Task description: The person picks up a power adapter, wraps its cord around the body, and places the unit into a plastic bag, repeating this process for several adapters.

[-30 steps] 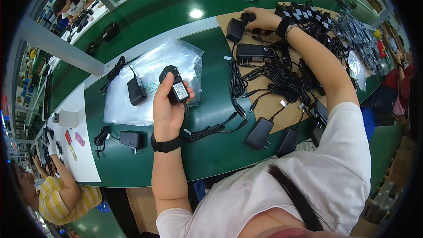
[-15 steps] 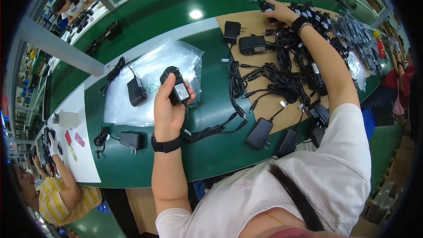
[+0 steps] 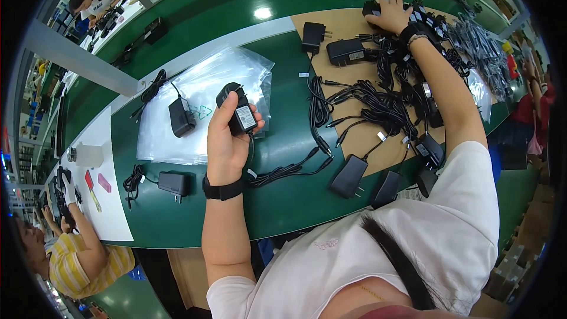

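Overhead, a lamp's glare (image 3: 263, 12) shines on the green workbench (image 3: 195, 224).

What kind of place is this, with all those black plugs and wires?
It looks like a factory packing line. Many black power adapters with tangled cords lie on a long green workbench, beside a stack of clear plastic bags. The left hand holds one adapter, and another person works nearby.
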A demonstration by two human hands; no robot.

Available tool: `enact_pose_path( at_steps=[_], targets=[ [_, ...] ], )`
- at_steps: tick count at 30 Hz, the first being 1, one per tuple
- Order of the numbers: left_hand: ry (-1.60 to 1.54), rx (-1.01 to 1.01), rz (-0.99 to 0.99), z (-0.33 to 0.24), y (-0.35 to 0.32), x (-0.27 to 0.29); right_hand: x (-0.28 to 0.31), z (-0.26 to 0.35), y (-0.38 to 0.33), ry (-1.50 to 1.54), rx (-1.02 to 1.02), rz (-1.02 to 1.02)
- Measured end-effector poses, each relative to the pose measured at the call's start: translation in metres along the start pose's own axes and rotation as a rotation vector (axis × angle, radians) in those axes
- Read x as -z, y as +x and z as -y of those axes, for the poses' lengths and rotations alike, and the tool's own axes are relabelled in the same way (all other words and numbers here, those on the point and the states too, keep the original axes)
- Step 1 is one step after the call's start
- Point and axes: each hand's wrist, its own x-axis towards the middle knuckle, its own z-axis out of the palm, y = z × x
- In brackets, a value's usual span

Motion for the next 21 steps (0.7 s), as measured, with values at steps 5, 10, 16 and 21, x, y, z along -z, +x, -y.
enact_pose_path(
  at_steps=[5,10,16,21],
  targets=[
    [-0.005,0.013,-0.018,0.003,0.006,0.004,0.063,0.046,-0.017,0.514,0.64,0.394],
    [0.001,-0.009,-0.016,-0.001,0.006,0.001,0.088,0.069,-0.059,0.374,0.682,0.357],
    [0.006,0.001,-0.004,0.001,0.006,0.002,0.062,0.034,-0.013,0.552,0.23,0.143],
    [-0.003,0.014,-0.032,0.003,0.002,0.0,0.035,0.039,-0.013,0.032,0.19,-0.105]
  ],
)
